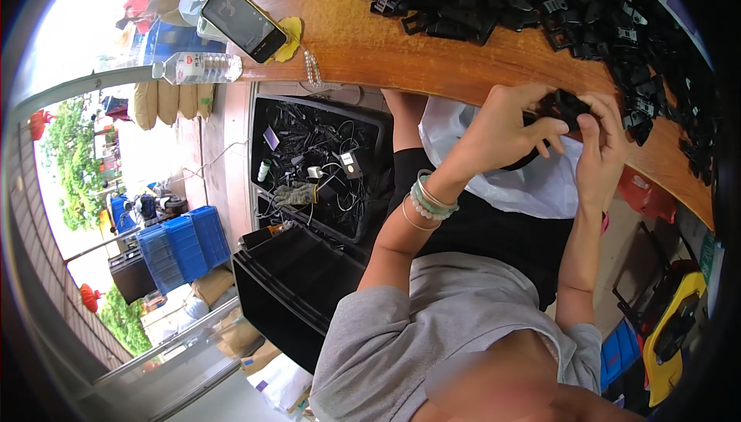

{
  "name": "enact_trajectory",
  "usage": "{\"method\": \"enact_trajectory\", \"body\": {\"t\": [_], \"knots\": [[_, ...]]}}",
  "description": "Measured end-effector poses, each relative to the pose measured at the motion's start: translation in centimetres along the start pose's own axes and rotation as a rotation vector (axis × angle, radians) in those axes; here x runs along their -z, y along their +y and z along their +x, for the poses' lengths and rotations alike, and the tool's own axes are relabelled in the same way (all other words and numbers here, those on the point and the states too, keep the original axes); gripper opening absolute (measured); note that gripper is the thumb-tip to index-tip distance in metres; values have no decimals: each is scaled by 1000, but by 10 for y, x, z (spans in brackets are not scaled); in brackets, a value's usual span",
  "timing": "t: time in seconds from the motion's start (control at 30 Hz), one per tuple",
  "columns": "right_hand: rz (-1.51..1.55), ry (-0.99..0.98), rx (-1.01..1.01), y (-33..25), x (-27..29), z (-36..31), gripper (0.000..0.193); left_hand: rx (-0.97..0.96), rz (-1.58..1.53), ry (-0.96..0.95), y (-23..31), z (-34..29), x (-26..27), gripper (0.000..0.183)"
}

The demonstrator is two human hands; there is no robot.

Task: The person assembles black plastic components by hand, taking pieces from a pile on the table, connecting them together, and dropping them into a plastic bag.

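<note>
At the near edge of a wooden table (pixel 351 47), a person's two bare hands meet around a small black part (pixel 570 104). The left hand (pixel 502 130), bracelets (pixel 428 204) at its wrist, takes the part from the left, thumb and fingers closed about that side with little gap showing. The right hand (pixel 606 135) has it from the right, thumb and bent fingertips drawn in against the opposite side. Between them sits the part, touching both, so neither hand is clearly the nearer. Its long axis seems to run roughly from one hand to the other, though the fingers cover too much of it to be sure. What counts here, by the look of the grip, is how the two sides line up across that short span. Below the hands, a white bag (pixel 532 190) spreads over the lap. Beyond them and off to the right lies a pile (pixel 583 32) of black pieces, closer to the right hand than to the left. A phone (pixel 243 22) and a bottle (pixel 204 68) lie well apart, far to the left.
</note>
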State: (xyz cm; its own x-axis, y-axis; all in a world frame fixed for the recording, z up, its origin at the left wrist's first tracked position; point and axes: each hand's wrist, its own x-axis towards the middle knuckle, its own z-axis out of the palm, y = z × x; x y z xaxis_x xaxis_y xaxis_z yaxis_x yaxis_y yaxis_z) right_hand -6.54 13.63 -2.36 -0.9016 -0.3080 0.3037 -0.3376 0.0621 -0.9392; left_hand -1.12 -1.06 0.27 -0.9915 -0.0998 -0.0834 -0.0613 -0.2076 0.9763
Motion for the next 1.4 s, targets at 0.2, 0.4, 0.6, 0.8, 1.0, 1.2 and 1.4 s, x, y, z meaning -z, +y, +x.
{"method": "enact_trajectory", "body": {"t": [0.2, 0.4, 0.6, 0.8, 1.0, 1.2, 1.4], "knots": [[-104, -104, 17, -8, 2, 5, 17, 37, 97, 25, 7, -3, 0, 22], [165, -79, -152, -11, 3, -5, 29, -276, 342, 112, -10, -8, -17, 25], [-56, -259, -78, -13, 18, -21, 30, -288, 439, 145, -30, -37, -23, 26], [-713, 66, 441, 4, 29, 30, 28, -728, 979, 195, -11, 15, -1, 27], [-1173, 284, 405, 42, -9, 88, 34, -1059, 1535, 353, -19, 143, -7, 26], [-985, 112, 402, 38, 5, 51, 35, -779, 1277, 207, -42, 97, -16, 30], [-847, 42, 454, 30, 11, 45, 36, -759, 1013, 190, -45, 87, -1, 28]]}}
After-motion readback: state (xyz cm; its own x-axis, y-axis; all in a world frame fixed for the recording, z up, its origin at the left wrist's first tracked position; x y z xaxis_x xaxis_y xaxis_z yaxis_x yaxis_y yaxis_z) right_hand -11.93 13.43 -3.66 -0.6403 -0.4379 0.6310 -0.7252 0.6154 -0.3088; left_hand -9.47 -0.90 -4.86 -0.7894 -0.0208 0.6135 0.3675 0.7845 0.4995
